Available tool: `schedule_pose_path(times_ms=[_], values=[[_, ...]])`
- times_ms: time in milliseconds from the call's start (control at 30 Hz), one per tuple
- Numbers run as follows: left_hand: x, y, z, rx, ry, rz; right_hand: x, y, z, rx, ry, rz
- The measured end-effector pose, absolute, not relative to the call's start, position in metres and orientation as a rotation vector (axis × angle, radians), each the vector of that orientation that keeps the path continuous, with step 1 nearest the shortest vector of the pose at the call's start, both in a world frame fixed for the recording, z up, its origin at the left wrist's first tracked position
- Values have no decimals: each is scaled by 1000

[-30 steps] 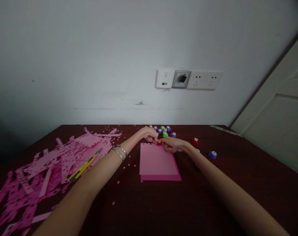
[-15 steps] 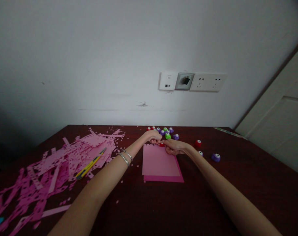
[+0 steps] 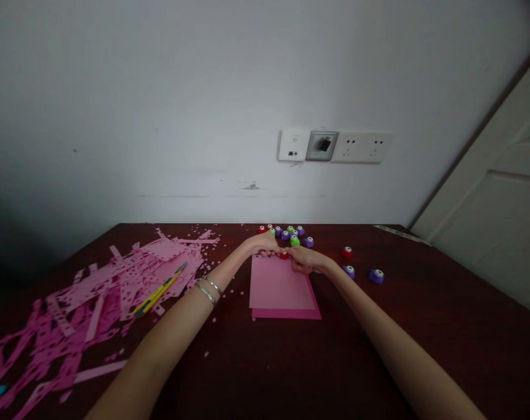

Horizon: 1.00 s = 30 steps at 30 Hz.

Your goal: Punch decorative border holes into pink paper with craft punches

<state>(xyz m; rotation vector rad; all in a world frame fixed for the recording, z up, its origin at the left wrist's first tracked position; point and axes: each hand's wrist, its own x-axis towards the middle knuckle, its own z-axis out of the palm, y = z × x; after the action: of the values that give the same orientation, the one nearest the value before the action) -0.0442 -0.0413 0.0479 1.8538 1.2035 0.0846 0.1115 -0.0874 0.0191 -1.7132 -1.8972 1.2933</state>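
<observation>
Two stacked sheets, a light pink one (image 3: 282,286) over a darker pink one (image 3: 286,314), lie on the dark red table. At their top edge sits a small red punch (image 3: 283,255) with a white top. My left hand (image 3: 265,244) is closed at the punch's left side, its fingers touching it. From the right, my right hand (image 3: 305,259) is also closed, with its fingertips at the same punch. Small holes show along the top edge left of the punch. The undersides of both hands are hidden.
Several punches (image 3: 295,240) in green, purple and red stand behind my hands. To the right are another red punch (image 3: 347,252) and a purple one (image 3: 376,276). Pink paper scraps (image 3: 98,303) and a yellow cutter (image 3: 160,290) lie left. Wall sockets (image 3: 361,147) are behind.
The view has shifted slightly. My hands have drawn a little apart, and more of the red punch shows between them. A purple punch near my right forearm is less covered.
</observation>
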Motion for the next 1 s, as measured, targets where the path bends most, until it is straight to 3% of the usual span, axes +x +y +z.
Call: schedule_pose_path(times_ms=[100, 300, 433, 667, 1000], values=[[-50, -49, 46, 1986, 1180, 265, 114, -86, 30, -1755, -1877, 1219], [-54, -89, 33, 2559, 1282, 496, 129, -80, 37, -1497, -2067, 683], [-60, -130, 19, 2813, 1237, 291, 131, -80, 25, -1297, -2138, 603], [-68, -160, 14, 2638, 1138, -53, 122, -78, 10, -1296, -2197, 624], [-72, -165, 20, 2578, 1124, -128, 123, -73, 1, -1264, -2180, 563]])
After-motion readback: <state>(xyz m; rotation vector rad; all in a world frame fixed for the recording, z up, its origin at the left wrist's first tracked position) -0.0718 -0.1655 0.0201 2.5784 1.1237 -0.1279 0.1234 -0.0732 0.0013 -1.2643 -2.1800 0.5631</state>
